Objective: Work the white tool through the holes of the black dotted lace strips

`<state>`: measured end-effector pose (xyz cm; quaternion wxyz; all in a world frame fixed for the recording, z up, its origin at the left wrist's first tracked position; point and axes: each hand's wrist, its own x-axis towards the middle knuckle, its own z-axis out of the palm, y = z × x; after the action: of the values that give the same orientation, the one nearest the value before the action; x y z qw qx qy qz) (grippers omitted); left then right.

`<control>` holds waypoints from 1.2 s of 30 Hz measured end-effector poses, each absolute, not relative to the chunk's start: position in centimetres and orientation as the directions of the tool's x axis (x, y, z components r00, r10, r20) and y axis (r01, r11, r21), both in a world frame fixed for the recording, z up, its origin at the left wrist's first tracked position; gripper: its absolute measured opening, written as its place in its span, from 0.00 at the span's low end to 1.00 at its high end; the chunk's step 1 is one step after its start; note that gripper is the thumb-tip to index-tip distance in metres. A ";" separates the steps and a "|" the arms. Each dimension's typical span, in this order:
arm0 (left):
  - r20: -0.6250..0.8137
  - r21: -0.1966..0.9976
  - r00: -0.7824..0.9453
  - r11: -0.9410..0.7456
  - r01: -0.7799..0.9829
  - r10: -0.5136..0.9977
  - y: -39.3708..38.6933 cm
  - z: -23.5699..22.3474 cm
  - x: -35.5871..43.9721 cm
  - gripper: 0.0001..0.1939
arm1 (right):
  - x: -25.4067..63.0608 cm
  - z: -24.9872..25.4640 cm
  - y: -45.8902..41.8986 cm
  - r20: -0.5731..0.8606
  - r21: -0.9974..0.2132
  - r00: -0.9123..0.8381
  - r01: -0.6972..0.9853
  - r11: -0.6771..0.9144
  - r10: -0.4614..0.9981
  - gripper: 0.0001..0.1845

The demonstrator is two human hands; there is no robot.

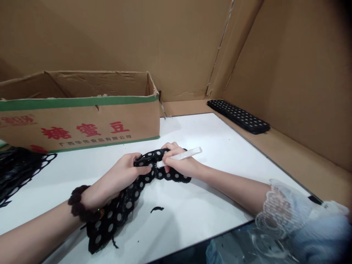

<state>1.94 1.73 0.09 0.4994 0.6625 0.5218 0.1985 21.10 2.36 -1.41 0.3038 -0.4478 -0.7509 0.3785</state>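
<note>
Strip (137,189) was pinched in the left hand (125,172), bent on the white table (206,212); the right hand (180,160) grasped a white stick (189,152), its tip at the strip. Nearby lay a scrap (157,209); beyond, netting (16,172), a box (110,113) and, far right, a dotted stack (239,117).

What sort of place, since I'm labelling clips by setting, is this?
Probably a small handwork station: brown cardboard panels stand behind a flat white tabletop, where the right hand holds a slim white tool over a black, pale-dotted sheet.

Brown cardboard walls (115,36) stand behind and beside a white tabletop (192,214).
</note>
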 end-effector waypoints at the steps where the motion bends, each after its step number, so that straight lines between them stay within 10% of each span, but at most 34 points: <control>1: -0.260 0.874 0.373 0.053 0.483 0.890 1.7 0.0 2.0 0.08 | 21.1 -1.4 2.3 0.120 -0.833 -0.418 0.451 0.320 0.901 0.15; 11: -0.205 0.860 0.317 0.015 0.511 0.926 1.4 0.2 2.7 0.06 | 19.6 -2.5 1.9 0.265 -0.669 -0.327 0.615 0.417 0.907 0.18; 36: -0.235 0.887 0.379 0.038 0.461 0.895 1.6 0.0 2.4 0.08 | 20.5 -1.6 1.9 0.138 -0.837 -0.329 0.465 0.288 0.934 0.16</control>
<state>2.40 1.61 0.01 0.5046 0.6594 0.5141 0.2153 20.55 1.92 -1.64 0.3276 -0.4776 -0.7326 0.3576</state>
